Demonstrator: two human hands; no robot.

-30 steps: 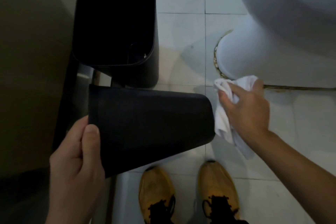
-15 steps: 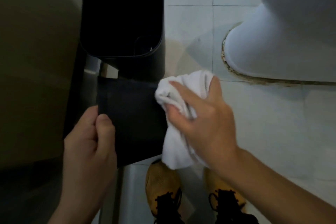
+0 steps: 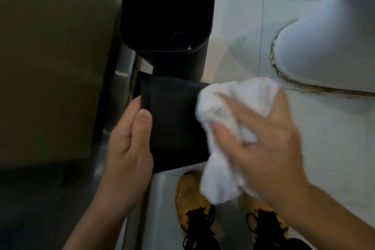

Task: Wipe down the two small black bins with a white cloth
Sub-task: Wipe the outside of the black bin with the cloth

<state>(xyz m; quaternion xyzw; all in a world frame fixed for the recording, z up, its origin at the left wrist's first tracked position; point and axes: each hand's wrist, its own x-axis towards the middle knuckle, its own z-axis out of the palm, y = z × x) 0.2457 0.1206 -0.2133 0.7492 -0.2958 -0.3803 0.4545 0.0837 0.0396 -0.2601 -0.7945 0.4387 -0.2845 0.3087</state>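
Observation:
A small black bin [image 3: 174, 119] lies on its side in the air, mouth to the left. My left hand [image 3: 129, 148] grips its rim, thumb on the outer wall. My right hand [image 3: 261, 144] holds a crumpled white cloth [image 3: 225, 128] and presses it on the bin's right part, hiding the base end. A second, larger black bin [image 3: 168, 16] stands upright on the floor just behind, its mouth open towards me.
A white toilet base [image 3: 324, 46] sits on the pale tiled floor [image 3: 239, 26] at the right. A brown wall or panel [image 3: 50, 57] and a metal strip [image 3: 121, 63] run along the left. My yellow shoes [image 3: 190, 201] are below the held bin.
My right hand with the cloth has moved left from the bin's base end onto its side wall. The view has shifted, and my left hand keeps its grip on the rim.

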